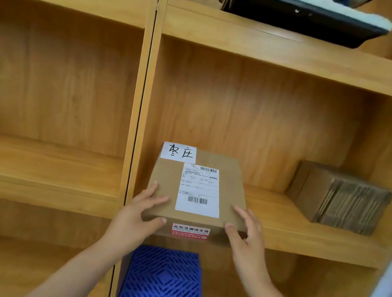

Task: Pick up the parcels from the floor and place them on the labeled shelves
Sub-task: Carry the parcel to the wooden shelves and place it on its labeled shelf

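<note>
- The parcel (198,190) is lying on the middle shelf (291,238), with its near edge at the lip or just over it.
- Your left hand (139,212) is pinching the near-left corner. Your right hand (245,235) is touching the near-right corner, fingers spread apart.
- Releasing now is risking a forward tip onto the blue crate (163,284) below.
- Pushing from one side only is risking a skewed parcel.

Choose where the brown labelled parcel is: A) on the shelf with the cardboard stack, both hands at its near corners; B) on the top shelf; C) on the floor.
A: the parcel sits on the shelf left of the cardboard stack, with the left hand and right hand touching it.
</note>
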`<state>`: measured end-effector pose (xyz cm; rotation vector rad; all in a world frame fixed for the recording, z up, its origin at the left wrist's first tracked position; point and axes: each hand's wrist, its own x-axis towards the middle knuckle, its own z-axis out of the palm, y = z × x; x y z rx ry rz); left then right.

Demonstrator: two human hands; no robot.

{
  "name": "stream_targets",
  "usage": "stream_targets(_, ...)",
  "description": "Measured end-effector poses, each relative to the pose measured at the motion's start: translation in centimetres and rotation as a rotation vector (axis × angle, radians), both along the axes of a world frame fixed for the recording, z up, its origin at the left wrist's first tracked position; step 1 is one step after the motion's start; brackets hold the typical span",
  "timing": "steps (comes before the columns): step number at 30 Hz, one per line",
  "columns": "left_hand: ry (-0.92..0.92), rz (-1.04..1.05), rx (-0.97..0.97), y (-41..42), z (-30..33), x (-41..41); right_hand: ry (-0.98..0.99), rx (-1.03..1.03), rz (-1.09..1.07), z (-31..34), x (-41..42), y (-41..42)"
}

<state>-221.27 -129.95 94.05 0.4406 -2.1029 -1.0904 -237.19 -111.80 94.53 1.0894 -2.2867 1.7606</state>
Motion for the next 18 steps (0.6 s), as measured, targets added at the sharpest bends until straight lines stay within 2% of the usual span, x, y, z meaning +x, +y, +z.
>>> stream_targets(10,-0.057,0.24,-0.115,-0.7,1.1,-5.4,0.048,0.033,0.076,0.3,-6.4,-2.2)
stream_targets(15,-0.107,0.471,-0.366,-0.9,1.6,-7.4,0.127,0.087,0.07,0.0,-8.7,-3.5)
stream_targets(18,-0.218,0.531,-0.533,-0.6,1.4,-8.4,0.19,0.126,0.061,0.0,-9.8,-4.2)
